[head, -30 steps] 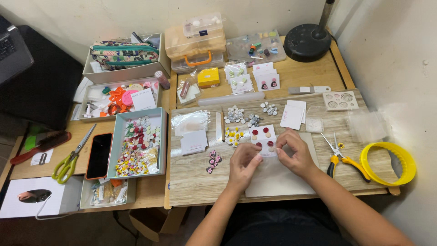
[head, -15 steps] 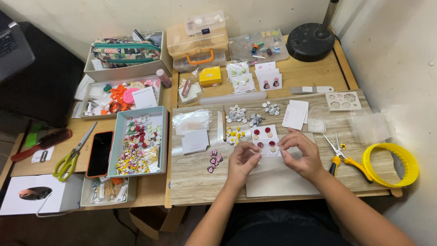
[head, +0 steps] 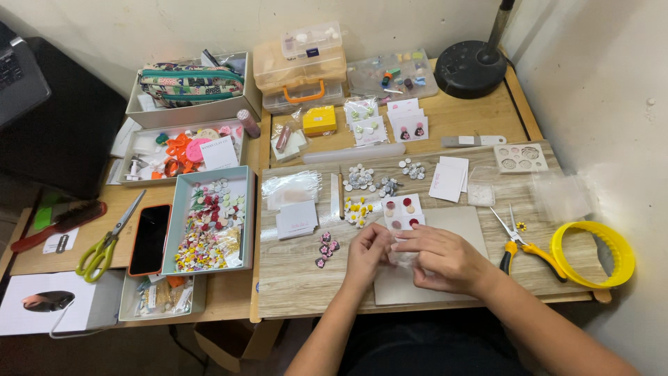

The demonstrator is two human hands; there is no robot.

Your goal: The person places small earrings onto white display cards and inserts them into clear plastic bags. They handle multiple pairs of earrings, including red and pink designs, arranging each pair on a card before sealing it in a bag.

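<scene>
Nearest us, our left hand (head: 367, 252) and right hand (head: 440, 257) meet over a pale grey rectangular work mat (head: 459, 230); the fingertips of both pinch a small clear plastic bag (head: 403, 258) between them, the fingers closed on it. The bag lies low over the mat's near half, partly hidden by the hands.

Just beyond the hands we log a small white card of round red and pink studs (head: 401, 212), touching the mat's far left corner. Left of the hands, a cluster of small pink flower charms (head: 325, 250) rests on the wood-grain board (head: 299, 278). Right of the mat lie orange-handled pliers (head: 518, 240) and, further right, a yellow plastic ring (head: 593, 254).

To the left stand a stack of white cards (head: 296, 218), a pale blue open box of mixed small buttons (head: 211, 219), a black phone (head: 149, 239) and green-handled scissors (head: 105, 239).

Further off we note piles of small white and yellow flower pieces (head: 362, 196), a clear rod (head: 353, 153), a small yellow box (head: 319, 120), and at the back an orange-handled clear organiser case (head: 300, 68) and a black round lamp base (head: 472, 69).
</scene>
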